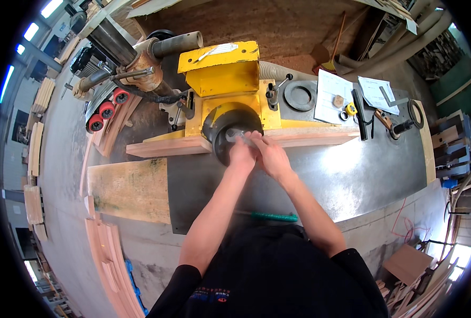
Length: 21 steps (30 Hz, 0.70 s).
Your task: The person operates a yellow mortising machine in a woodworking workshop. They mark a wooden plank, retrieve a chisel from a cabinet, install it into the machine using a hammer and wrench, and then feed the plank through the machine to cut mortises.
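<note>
Both my hands meet in front of the round dark cutter head (220, 150) of a yellow woodworking machine (219, 79). A silver wrench (232, 134) reaches over the cutter head, its jaw end toward the middle of it. My left hand (243, 155) is closed on the wrench's handle. Close against it, my right hand (273, 157) is closed too, its fingers over the handle; the hands hide most of the handle. Wooden fence boards (315, 136) stand on either side of the cutter head.
On the metal table (304, 180) lie a green stick-like tool (274, 217), a steel ring (299, 97), papers (330, 87), a yellow tape measure (351, 108) and a metal square (391, 98). A feeder with red wheels (106, 109) hangs at the left. Long boards (108, 259) stand lower left.
</note>
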Each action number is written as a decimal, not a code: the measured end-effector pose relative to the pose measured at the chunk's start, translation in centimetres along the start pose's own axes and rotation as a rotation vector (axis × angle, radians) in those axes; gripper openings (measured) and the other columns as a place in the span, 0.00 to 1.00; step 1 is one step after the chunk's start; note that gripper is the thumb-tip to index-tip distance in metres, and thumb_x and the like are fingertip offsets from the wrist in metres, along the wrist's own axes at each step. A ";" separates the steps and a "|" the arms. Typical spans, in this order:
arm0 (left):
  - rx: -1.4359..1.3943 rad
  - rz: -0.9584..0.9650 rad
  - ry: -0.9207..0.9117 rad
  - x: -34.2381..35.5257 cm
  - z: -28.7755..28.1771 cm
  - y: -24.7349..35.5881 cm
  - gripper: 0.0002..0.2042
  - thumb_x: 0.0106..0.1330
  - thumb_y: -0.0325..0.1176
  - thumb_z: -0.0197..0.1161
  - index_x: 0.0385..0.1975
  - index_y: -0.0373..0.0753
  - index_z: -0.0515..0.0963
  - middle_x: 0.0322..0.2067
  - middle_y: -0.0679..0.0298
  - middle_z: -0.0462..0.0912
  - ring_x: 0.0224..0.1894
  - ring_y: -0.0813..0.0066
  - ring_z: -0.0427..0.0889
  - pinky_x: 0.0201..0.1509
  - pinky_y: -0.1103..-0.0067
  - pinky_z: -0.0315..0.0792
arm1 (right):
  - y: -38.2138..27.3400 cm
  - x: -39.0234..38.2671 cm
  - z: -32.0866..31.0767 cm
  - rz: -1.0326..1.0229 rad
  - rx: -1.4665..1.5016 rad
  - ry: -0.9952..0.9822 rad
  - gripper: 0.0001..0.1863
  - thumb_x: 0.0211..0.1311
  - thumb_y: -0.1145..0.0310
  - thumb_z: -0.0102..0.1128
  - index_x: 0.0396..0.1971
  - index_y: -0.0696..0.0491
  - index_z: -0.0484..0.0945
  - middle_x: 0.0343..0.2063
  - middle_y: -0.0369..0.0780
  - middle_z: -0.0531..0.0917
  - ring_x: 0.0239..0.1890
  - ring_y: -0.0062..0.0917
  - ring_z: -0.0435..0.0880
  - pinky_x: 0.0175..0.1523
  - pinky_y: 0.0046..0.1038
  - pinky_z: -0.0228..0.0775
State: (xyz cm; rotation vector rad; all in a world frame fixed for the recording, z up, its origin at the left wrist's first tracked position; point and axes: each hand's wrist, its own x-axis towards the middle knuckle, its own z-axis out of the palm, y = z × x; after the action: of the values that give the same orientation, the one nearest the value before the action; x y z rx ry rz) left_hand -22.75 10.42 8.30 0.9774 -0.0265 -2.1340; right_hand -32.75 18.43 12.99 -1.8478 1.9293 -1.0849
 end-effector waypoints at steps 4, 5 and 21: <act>0.078 -0.029 0.005 0.6 -1.6 0.5 0.24 0.82 0.53 0.33 0.38 0.40 0.69 0.25 0.67 0.70 0.28 0.70 0.71 0.40 0.70 0.73 | -0.8 -6.6 -0.6 0.070 -0.022 0.267 0.16 0.61 0.75 0.63 0.50 0.57 0.78 0.46 0.48 0.80 0.48 0.44 0.81 0.51 0.40 0.75; 0.154 -0.018 0.029 0.6 -1.8 0.6 0.23 0.82 0.53 0.34 0.37 0.40 0.69 0.23 0.69 0.66 0.25 0.72 0.67 0.36 0.71 0.69 | -0.3 -9.6 -0.5 0.159 -0.003 0.249 0.15 0.62 0.73 0.63 0.48 0.57 0.78 0.46 0.49 0.80 0.48 0.44 0.81 0.52 0.40 0.75; 0.401 0.187 0.323 0.3 -3.2 2.1 0.17 0.69 0.47 0.67 0.37 0.36 0.80 0.33 0.60 0.86 0.25 0.73 0.81 0.26 0.79 0.75 | 0.3 -20.6 9.0 0.196 -0.083 -0.674 0.19 0.66 0.55 0.62 0.42 0.55 0.73 0.41 0.48 0.83 0.44 0.47 0.83 0.48 0.46 0.76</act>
State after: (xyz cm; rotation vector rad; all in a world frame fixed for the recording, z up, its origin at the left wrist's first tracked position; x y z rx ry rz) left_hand -19.48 9.63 6.51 1.4817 -0.3839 -1.8121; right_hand -23.91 34.81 0.33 -1.7126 1.6995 -0.2616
